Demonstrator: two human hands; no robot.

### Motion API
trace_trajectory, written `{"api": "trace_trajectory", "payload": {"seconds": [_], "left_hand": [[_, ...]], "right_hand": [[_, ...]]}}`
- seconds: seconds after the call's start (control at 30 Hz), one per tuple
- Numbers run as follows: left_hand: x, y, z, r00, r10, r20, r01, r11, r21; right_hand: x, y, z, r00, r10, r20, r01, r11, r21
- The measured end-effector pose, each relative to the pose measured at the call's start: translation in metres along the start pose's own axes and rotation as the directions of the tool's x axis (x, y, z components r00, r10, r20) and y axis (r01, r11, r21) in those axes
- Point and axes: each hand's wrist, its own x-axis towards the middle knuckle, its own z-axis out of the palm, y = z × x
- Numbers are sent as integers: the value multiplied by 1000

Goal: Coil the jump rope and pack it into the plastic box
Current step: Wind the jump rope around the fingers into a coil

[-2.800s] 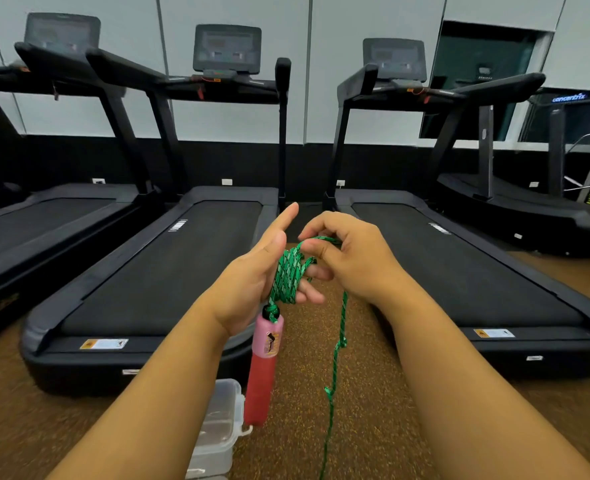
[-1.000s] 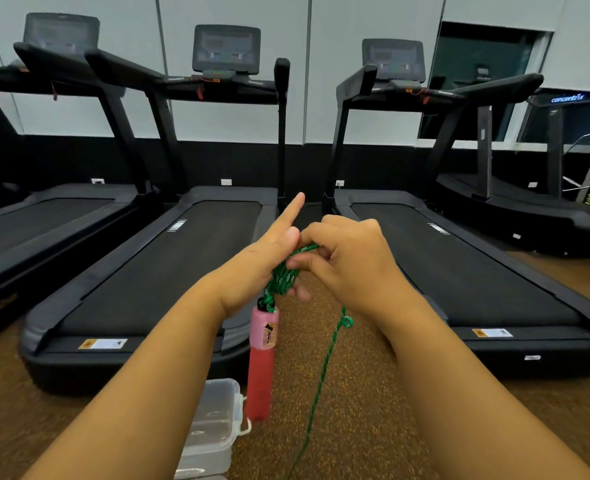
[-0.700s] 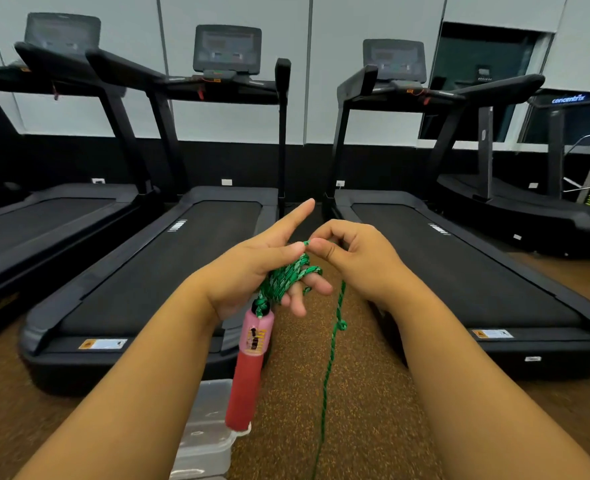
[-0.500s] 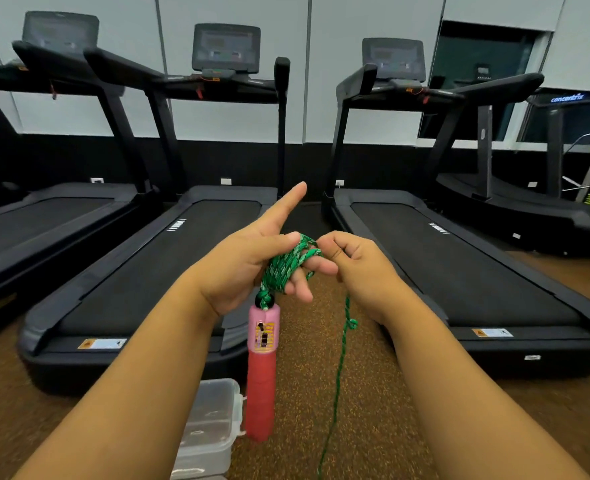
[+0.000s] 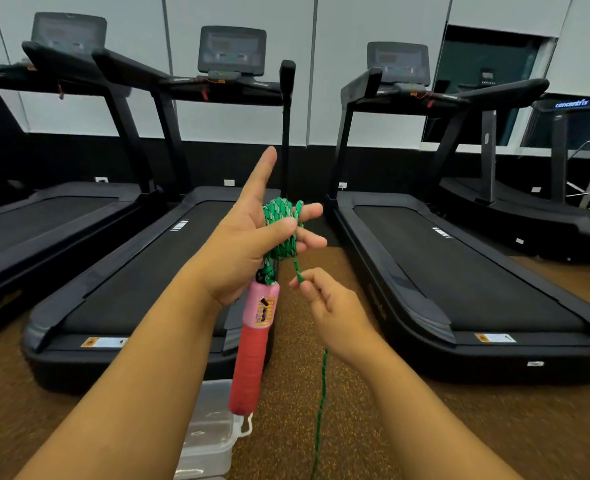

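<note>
The green jump rope (image 5: 281, 226) is wound in several turns around the middle fingers of my left hand (image 5: 248, 244), whose thumb presses on the coil while the index finger points up. Its pink and red handle (image 5: 255, 344) hangs straight down below that hand. Just below the coil, my right hand (image 5: 328, 303) pinches the loose strand between thumb and fingertips. The rest of the rope (image 5: 319, 410) drops from behind the right wrist toward the floor. A clear plastic box (image 5: 210, 434) stands on the floor under my left forearm, partly hidden by it.
Several black treadmills (image 5: 460, 271) stand in a row ahead on the brown speckled floor (image 5: 494, 427), with a narrow strip of floor between the two nearest ones. A dark wall band and grey panels close the back.
My right hand has dropped from level with the coil to below it, drawing the strand down. My left hand has risen and turned palm toward me.
</note>
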Motion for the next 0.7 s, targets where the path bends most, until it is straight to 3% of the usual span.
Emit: {"api": "trace_trajectory", "payload": {"seconds": [0.23,0.43,0.7], "left_hand": [[0,-5,-7,993,23,-113,-10,993,114],[-6,-11,-8,985,-1,-174,36,980,197],[-8,-14,-9,988,-61,-139,112,912,394]], "right_hand": [[-14,0,17,989,-73,130,84,993,-86],[-23,-16,17,967,-142,210,197,943,-269],[-13,-56,-5,896,-427,121,428,760,-489]]}}
